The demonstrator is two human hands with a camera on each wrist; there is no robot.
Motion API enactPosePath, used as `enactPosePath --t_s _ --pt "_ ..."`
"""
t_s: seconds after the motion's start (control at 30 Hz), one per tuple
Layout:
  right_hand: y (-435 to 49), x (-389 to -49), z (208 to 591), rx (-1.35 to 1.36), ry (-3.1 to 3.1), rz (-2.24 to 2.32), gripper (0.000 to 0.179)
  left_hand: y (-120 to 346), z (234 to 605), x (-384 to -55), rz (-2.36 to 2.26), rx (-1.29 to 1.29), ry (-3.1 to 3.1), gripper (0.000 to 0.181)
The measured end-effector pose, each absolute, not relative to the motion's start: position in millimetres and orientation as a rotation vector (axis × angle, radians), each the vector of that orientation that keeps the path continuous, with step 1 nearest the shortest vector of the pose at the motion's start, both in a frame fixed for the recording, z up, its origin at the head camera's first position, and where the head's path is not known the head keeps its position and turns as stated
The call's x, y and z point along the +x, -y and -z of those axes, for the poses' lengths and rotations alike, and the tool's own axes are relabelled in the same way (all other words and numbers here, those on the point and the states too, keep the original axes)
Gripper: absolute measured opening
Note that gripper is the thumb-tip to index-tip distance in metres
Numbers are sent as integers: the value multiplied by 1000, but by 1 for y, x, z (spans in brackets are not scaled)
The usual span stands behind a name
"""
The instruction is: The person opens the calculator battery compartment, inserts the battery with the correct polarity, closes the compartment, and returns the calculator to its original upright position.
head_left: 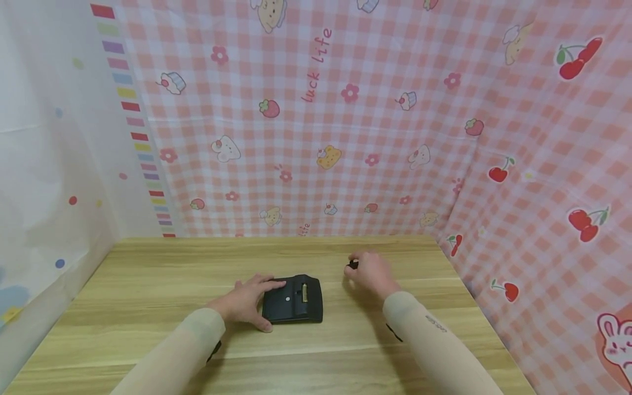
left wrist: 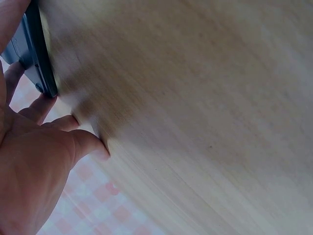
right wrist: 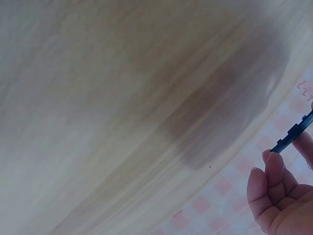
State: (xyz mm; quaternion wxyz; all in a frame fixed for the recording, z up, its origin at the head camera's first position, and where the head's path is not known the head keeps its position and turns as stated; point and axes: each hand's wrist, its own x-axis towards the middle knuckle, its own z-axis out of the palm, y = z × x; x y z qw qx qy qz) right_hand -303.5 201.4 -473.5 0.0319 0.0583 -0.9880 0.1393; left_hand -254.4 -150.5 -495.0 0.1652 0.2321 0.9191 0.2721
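A flat black device (head_left: 281,302), shaped like a calculator lying back side up, rests on the table. Its battery compartment is uncovered, with a gold-coloured battery (head_left: 304,293) in it. My left hand (head_left: 246,300) holds the device at its left end, the thumb at the near edge and a finger over the far corner. In the left wrist view the device's edge (left wrist: 43,58) shows beside the fingers. Off to the right, apart from the device, my right hand (head_left: 373,273) pinches a thin black cover (right wrist: 293,133) with small tabs along its edge, held between thumb and fingertips.
The wooden table (head_left: 316,362) carries the device. A pink checked cloth (head_left: 306,181) hangs behind the table's far edge and along the right side. To the left hangs a white cloth (head_left: 59,164) with coloured dots.
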Motion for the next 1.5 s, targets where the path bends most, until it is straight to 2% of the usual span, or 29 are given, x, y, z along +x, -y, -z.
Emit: enactPosePath --t_s 0.47,0.77,1.17,1.5 --pt "-197 -302 480 355 2977 -439 30 150 495 -255 -778 672 -2614 107" --pt "-189 -299 478 595 2922 -599 35 150 494 -255 -782 654 -2617 107" --pt "-185 -295 471 579 2972 -940 38 150 493 -253 -796 660 -2617 108" --pt "-174 -291 466 856 2940 -912 39 150 494 -254 -796 660 -2616 108"
